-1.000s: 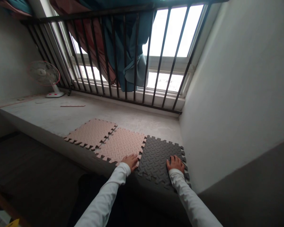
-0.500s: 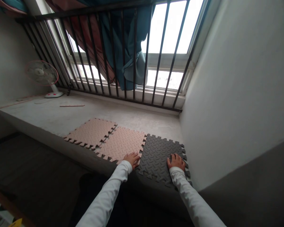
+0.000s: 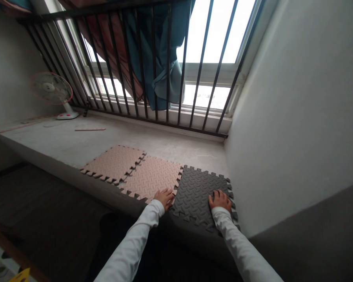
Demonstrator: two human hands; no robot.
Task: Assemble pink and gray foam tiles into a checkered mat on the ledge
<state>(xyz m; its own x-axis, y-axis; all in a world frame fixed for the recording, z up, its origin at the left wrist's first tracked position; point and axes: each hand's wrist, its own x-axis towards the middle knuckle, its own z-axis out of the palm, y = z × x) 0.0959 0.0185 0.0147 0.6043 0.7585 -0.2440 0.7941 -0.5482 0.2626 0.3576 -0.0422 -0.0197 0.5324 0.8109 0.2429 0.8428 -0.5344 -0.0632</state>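
One wall (image 3: 291, 98) flanks the right hand (image 3: 220, 201), loosely spread on dark tile (image 3: 195, 192); railing (image 3: 168, 58) stands beyond left hand (image 3: 165, 198), slightly spread on pink tile (image 3: 153, 176).

Blown-out window (image 3: 217, 39), dim floor (image 3: 47, 203)

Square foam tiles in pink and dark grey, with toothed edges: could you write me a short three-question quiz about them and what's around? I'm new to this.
1. Choose: the person's right hand lies on a) the black metal railing; b) the dark grey foam tile; c) the teal cloth curtain.
2. True or false: the white fan with a pink-rimmed guard stands on the pale grey ledge.
3. Fill in: the left hand lies at the near corner of the middle foam tile, which is coloured ____.

Key: 1. b; 2. True; 3. pink.
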